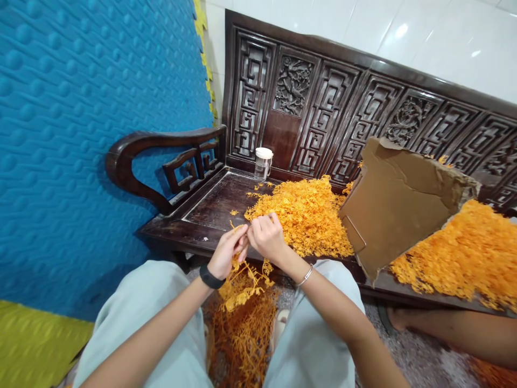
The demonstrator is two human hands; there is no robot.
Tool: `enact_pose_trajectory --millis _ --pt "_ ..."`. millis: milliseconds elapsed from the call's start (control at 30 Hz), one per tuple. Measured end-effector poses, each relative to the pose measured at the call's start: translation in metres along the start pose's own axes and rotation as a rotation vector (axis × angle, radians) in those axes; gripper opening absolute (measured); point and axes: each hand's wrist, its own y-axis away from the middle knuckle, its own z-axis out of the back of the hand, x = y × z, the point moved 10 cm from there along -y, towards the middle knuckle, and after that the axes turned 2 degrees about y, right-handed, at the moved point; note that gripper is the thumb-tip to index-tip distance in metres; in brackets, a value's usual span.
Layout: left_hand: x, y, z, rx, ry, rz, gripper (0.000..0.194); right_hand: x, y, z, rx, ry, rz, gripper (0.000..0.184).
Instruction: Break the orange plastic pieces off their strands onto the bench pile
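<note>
My left hand [229, 250] and my right hand [266, 236] meet at the front edge of a dark carved wooden bench [210, 207]. Both are pinched on a bunch of orange stringy strands [244, 283] that hangs down between my knees. Just beyond my right hand a pile of short orange pieces [305, 215] lies on the bench seat. A heap of long orange strands [244, 334] sits on the floor between my legs.
A torn cardboard sheet [398, 202] stands on the seat, dividing the near pile from a second orange pile [464, 253]. A small clear jar with a white lid [263, 163] stands at the seat's back. A blue padded wall [81, 134] is at left. Another person's leg [452, 326] shows at lower right.
</note>
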Motion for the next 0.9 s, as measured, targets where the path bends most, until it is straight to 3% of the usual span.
enact_pose_trajectory --millis 67,200,267,367,433,633,900 --pt "0.007 0.008 0.002 -0.007 -0.016 0.026 0.046 -0.034 0.0 0.006 -0.058 0.011 -0.095 0.026" --pt "0.031 0.04 0.005 0.035 -0.132 0.168 0.051 -0.143 0.024 0.034 -0.188 -0.017 -0.549 0.03" --pt "0.042 0.054 0.006 0.08 -0.224 0.231 0.051 -0.17 0.037 0.054 -0.272 -0.058 -0.616 0.031" --pt "0.045 0.062 0.012 0.106 -0.328 0.236 0.052 -0.175 0.047 0.074 -0.353 -0.121 -0.581 0.03" --pt "0.044 0.062 0.021 0.078 -0.359 0.232 0.052 -0.17 0.045 0.073 -0.334 -0.201 -0.544 0.025" --pt "0.044 0.061 0.04 -0.011 -0.252 0.27 0.051 -0.171 0.037 0.045 -0.228 -0.363 -0.519 0.012" --pt "0.045 0.059 0.027 0.035 -0.212 0.299 0.048 -0.168 0.031 0.003 -0.06 -0.238 -0.396 0.019"
